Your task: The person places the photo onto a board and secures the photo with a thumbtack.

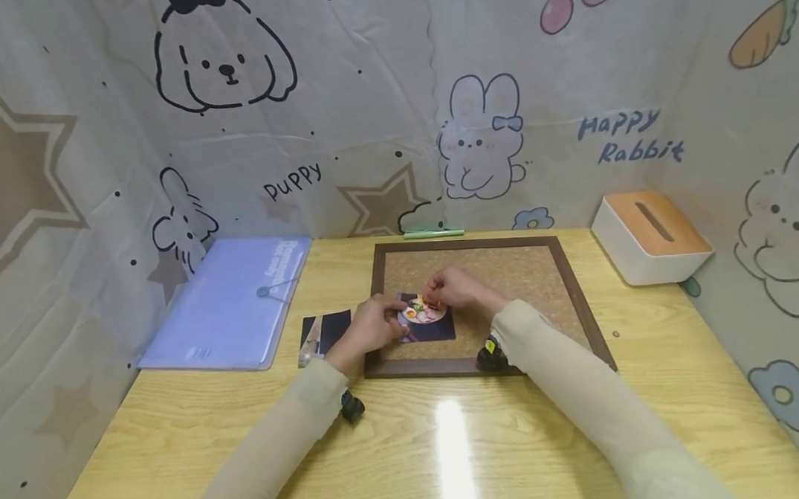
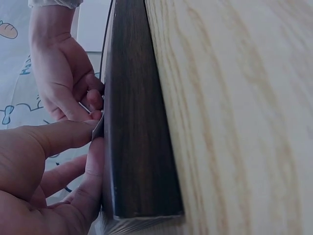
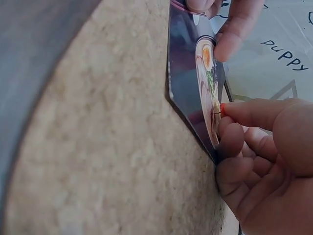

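Observation:
A dark photo (image 1: 443, 332) of a plate of food with egg lies on the left part of a framed corkboard (image 1: 521, 274). At its left edge, my left hand (image 1: 374, 326) holds it between thumb and fingers; a bit of the photo's edge (image 2: 99, 128) shows between them in the left wrist view. My right hand (image 1: 460, 290) pinches a small red push pin (image 3: 223, 108) close over the photo's upper part. In the right wrist view, the pin's thin needle points at the picture, and the left fingers (image 3: 234, 34) rest by the photo's other end.
A second dark photo (image 1: 326, 331) lies on the table left of the board. Farther left is a blue document folder (image 1: 215, 310). Behind the board lies a green stick-like item (image 1: 434, 234). A white tissue box (image 1: 653, 238) with a wooden lid stands at the back right.

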{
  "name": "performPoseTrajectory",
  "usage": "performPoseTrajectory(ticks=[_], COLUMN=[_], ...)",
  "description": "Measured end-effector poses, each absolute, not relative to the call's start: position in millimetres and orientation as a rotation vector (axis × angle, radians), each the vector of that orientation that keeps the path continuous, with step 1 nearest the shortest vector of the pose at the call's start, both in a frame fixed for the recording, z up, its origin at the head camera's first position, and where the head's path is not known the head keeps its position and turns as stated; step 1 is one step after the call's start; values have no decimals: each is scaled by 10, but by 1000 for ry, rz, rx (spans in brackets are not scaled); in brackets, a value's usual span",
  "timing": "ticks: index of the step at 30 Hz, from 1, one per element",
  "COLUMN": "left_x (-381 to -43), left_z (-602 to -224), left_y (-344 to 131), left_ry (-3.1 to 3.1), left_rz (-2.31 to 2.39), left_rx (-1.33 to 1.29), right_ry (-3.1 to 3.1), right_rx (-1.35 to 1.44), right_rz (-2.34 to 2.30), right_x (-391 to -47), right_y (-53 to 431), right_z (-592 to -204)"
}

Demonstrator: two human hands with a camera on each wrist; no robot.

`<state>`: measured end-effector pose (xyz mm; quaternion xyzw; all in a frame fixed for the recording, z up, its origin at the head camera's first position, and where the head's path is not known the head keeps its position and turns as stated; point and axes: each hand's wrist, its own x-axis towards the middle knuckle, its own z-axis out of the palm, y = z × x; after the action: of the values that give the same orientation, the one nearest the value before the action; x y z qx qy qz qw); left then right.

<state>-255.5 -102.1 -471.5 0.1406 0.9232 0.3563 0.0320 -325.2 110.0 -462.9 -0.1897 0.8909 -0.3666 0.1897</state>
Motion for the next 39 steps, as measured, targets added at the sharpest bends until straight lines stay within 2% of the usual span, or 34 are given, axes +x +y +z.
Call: performPoseTrajectory(ticks=[19,39], left_x=[-2605,-2588], left_z=[-4706,-4663], left_y=[-1028,-1000], left_ry=[2844,2819], left_rz=[1043,1022], left_rx=[463,397], right_ry=[2466,2489], right_rx=[-341,-311], right_rz=[-1050,-981], right_x=[-3343,-3376], right_y=[1068,1034], right_z=[-4601,-4587])
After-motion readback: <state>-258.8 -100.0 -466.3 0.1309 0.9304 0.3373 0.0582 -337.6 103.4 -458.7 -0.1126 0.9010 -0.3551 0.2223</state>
